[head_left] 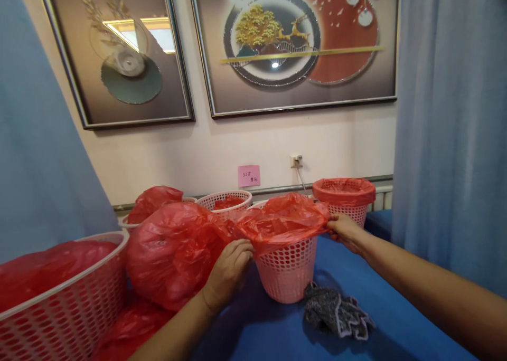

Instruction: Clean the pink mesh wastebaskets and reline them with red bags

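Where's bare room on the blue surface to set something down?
Blue surface: one bare patch between left forearm, lined basket and gray cloth; another between the cloth and right forearm. Crowded: the left, with the big basket and red bags close together, and toward the wall, with more baskets.

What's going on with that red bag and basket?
A person's right hand pinches the edge of a red bag draped over a pink basket. The left hand is at the bag's other side, its hold partly hidden. The basket stands on a blue surface, beside a crumpled gray cloth. A red-lined basket stands behind, to the right.
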Demonstrator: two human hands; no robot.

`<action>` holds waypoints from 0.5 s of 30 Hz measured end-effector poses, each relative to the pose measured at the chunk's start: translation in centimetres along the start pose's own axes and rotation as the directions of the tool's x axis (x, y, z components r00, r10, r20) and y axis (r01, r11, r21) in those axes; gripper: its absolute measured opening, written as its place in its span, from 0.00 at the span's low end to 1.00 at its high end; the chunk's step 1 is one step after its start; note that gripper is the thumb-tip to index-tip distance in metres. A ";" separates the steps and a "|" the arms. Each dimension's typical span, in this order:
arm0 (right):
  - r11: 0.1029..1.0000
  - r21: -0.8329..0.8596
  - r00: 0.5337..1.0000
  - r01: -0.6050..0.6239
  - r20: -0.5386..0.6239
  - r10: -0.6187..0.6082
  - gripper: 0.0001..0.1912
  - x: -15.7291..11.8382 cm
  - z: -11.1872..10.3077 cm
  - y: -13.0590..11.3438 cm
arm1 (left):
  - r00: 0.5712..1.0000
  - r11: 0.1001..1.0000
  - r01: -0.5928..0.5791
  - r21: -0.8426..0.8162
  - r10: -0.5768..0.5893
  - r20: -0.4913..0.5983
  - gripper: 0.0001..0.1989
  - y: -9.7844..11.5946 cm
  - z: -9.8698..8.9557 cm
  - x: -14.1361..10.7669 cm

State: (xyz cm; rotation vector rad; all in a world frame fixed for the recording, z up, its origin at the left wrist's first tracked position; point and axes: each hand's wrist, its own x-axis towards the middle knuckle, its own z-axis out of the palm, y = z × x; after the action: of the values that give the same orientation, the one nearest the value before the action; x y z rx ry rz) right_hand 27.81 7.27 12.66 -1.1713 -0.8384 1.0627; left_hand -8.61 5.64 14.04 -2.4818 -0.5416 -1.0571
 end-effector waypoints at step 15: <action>0.990 0.139 1.000 -0.012 0.016 0.010 0.12 -2.3 3.0 -1.1 | 0.913 0.904 0.399 -0.154 -0.408 -0.029 0.09 2.6 1.5 -0.1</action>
State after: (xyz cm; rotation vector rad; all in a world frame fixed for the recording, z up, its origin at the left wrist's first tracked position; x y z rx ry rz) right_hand 24.60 5.91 14.44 -1.0529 -0.7582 1.1227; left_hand -6.45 4.14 12.47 -2.5102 -1.0284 -1.3636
